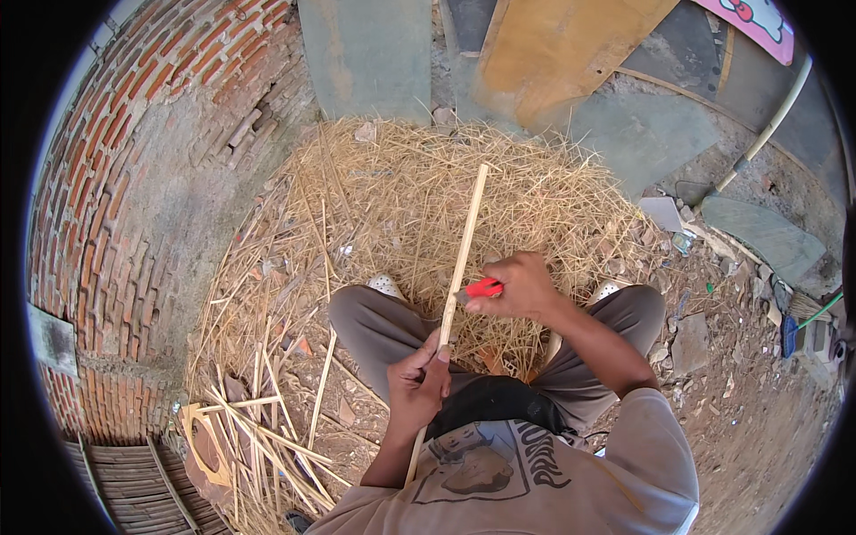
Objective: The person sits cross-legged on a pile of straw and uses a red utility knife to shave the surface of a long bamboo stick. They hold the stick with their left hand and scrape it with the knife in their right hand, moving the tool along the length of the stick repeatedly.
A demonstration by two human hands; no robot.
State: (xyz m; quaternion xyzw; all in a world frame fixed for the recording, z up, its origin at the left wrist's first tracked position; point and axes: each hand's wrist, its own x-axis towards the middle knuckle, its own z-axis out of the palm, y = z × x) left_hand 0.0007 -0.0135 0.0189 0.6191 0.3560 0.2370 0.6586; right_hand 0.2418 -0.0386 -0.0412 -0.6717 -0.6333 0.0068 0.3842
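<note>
A long pale strip, which looks like split bamboo or wood, slants upward away from my body between my knees. My left hand is closed around its lower part, and the strip's near end runs down past my forearm. In my right hand is a red-handled knife, its short blade against the strip's right side, above the left hand. Most of the knife's handle is hidden by my fingers.
A thick heap of straw-like shavings spreads in front of my legs. Several loose strips lie at lower left. A brick wall rises on the left; boards stand at the back. Stones and a broom are at right.
</note>
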